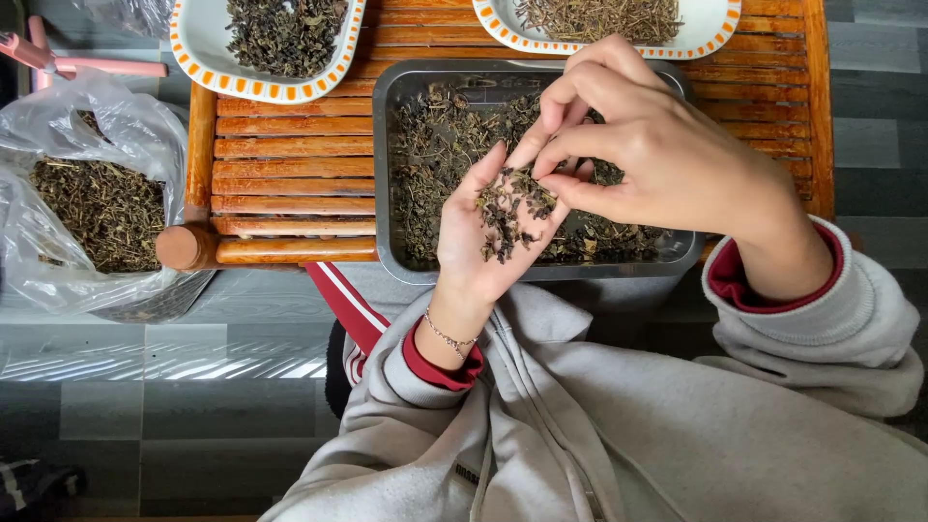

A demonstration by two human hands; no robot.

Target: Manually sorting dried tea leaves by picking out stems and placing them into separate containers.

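My left hand (pixel 483 237) is held palm up over a metal tray (pixel 387 174), cupping a small heap of dried dark leaves (pixel 510 205). My right hand (pixel 643 145) hovers just above it, thumb and fingertips pinched into the heap on the palm. The tray holds more dried leaves (pixel 435 135) spread across its bottom. It rests on a slatted wooden table (pixel 290 184). Both arms wear grey sleeves with red cuffs, and a thin bracelet circles my left wrist.
Two white dishes with orange-dotted rims sit at the table's far side, one with dark leaves (pixel 280 39), one with thin stems (pixel 609 19). A clear plastic bag of dried leaves (pixel 92 203) lies on the tiled floor at left. Pink handles (pixel 68 63) show top left.
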